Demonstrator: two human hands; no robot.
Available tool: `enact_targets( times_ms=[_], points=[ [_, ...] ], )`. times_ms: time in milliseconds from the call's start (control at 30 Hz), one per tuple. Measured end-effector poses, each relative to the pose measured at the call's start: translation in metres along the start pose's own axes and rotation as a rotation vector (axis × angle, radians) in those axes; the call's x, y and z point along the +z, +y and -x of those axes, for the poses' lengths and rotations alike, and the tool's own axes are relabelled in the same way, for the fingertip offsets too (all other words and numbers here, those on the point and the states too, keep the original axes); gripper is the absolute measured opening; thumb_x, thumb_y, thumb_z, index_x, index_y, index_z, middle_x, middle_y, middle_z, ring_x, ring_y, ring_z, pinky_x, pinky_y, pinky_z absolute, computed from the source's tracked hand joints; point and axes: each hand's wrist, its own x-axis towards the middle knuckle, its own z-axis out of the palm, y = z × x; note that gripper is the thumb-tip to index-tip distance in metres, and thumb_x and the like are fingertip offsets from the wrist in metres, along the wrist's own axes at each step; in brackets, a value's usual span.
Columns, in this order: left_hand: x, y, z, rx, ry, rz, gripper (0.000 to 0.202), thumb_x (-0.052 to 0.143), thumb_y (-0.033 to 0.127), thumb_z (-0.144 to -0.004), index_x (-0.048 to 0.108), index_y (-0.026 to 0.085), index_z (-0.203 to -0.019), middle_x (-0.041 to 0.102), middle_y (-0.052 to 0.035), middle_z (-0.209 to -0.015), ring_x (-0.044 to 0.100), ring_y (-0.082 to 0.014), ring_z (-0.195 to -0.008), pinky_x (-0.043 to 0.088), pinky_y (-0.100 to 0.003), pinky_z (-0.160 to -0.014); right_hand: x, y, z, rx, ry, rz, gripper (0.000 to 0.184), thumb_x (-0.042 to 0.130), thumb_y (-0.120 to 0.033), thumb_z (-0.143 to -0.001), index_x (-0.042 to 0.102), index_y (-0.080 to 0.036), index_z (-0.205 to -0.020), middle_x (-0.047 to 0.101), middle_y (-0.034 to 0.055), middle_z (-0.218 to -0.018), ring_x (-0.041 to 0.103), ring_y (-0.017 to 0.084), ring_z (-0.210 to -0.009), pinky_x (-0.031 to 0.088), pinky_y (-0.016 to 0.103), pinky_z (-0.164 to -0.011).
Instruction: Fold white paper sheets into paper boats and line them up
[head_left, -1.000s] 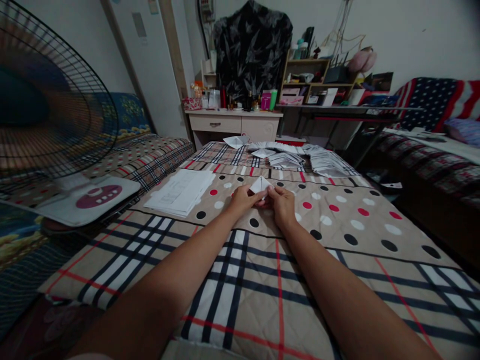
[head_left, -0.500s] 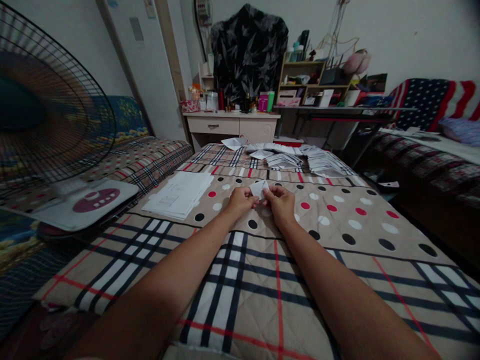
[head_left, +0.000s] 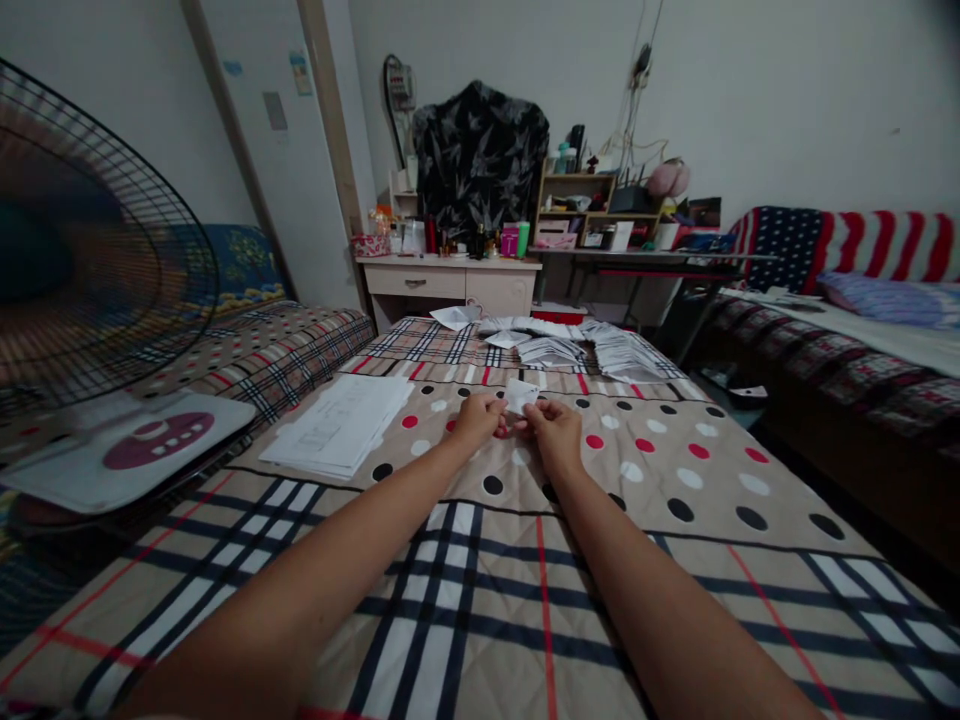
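A small folded piece of white paper (head_left: 520, 395) is held between my two hands, above the dotted band of the bedspread. My left hand (head_left: 481, 417) pinches its left side with thumb and fingers. At its right lower side, my right hand (head_left: 553, 425) grips the paper with thumb and bent fingers. Left of my hands lies a stack of flat white sheets (head_left: 341, 425) with faint printed drawings. Farther off, several rows of folded white papers (head_left: 626, 352) rest on the bed, and a single folded paper (head_left: 456, 317) lies at their left.
A standing fan (head_left: 105, 260) is close on the left, its base (head_left: 45, 475) beside the bed. Beyond the bed's far end stand a white dresser (head_left: 420, 283) and a desk with shelves (head_left: 577, 205). Another bed (head_left: 825, 350) is on the right.
The camera view has tilted up slightly and shifted, so the scene sits lower and more to the left. Both hands still hold the paper, which is turned a little differently.
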Motion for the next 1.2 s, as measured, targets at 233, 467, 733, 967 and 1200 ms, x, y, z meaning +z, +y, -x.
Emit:
enact_targets(
  times_ms=[233,467,733,967,1200],
  points=[
    [-0.006,-0.002,-0.002,0.003,-0.005,0.109,0.028,0.062,0.036,-0.084,0.059,0.012,-0.07,0.062,-0.0011,-0.06,0.054,-0.0073,-0.044,0.034,-0.016,-0.042,0.005,-0.005,0.003,-0.01,-0.044,-0.054,0.03,0.074,-0.046,-0.066,0.058,-0.021,-0.074,0.068,0.0021,-0.065,0.067,0.02,-0.056,0.049,0.028,-0.047],
    [-0.012,0.001,0.003,0.012,-0.116,0.171,0.037,0.061,0.048,-0.083,0.057,0.014,-0.068,0.059,-0.0005,-0.057,0.05,-0.0081,-0.043,0.031,-0.019,-0.042,0.008,-0.014,0.013,-0.066,-0.158,-0.065,0.037,0.059,-0.058,-0.08,0.059,-0.022,-0.074,0.068,0.0018,-0.065,0.062,0.017,-0.051,0.041,0.026,-0.044],
    [-0.012,0.0,0.004,0.035,-0.144,0.18,0.04,0.06,0.051,-0.081,0.053,0.016,-0.065,0.054,0.002,-0.055,0.05,-0.0094,-0.045,0.038,-0.022,-0.048,0.01,-0.014,0.013,-0.082,-0.144,-0.007,0.037,0.059,-0.059,-0.079,0.061,-0.022,-0.077,0.066,0.0013,-0.066,0.059,0.016,-0.051,0.041,0.026,-0.046],
    [-0.009,-0.002,0.003,0.067,-0.041,0.098,0.032,0.061,0.039,-0.081,0.057,0.014,-0.063,0.055,0.0013,-0.05,0.049,-0.0092,-0.042,0.035,-0.021,-0.046,0.006,-0.008,0.009,-0.151,-0.029,0.011,0.027,0.063,-0.048,-0.078,0.061,-0.021,-0.078,0.057,-0.0023,-0.059,0.053,0.014,-0.047,0.041,0.025,-0.043],
    [-0.009,-0.006,0.001,0.139,0.095,0.06,0.02,0.061,0.03,-0.079,0.067,0.012,-0.072,0.065,-0.0016,-0.063,0.052,-0.0085,-0.048,0.038,-0.02,-0.048,-0.001,0.003,0.0,-0.143,0.001,0.082,0.029,0.064,-0.043,-0.073,0.072,-0.016,-0.08,0.065,0.0013,-0.064,0.055,0.015,-0.053,0.042,0.025,-0.047]
  ],
)
